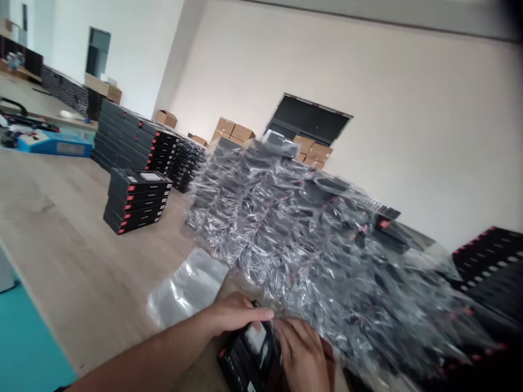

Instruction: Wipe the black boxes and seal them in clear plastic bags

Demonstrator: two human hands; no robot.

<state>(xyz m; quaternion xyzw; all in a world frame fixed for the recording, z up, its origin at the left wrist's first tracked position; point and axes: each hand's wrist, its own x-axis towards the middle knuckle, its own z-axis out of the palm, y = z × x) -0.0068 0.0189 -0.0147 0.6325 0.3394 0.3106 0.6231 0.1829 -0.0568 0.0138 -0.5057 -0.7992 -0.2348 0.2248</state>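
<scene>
Low in the head view, a black box (236, 362) with a white-and-dark picture on its top lies tilted between my hands. My left hand (237, 314) grips the box's far edge, its thumb stretched across the top towards my right fingers. My right hand (302, 348) is closed at the box's right side, fingers bent and pinching what looks like a clear plastic bag (278, 345) over that end. Blur and the fingers hide how far the plastic covers the box. Left of my hands, a flat stack of clear plastic bags (190, 286) lies on the table.
A large pile of plastic-wrapped black boxes (278, 218) rises just beyond my hands. A short stack of unwrapped black boxes (139, 201) stands on the wooden table (81, 239), with a taller block of boxes (131, 136) behind. A blue device (57, 144) sits at far left.
</scene>
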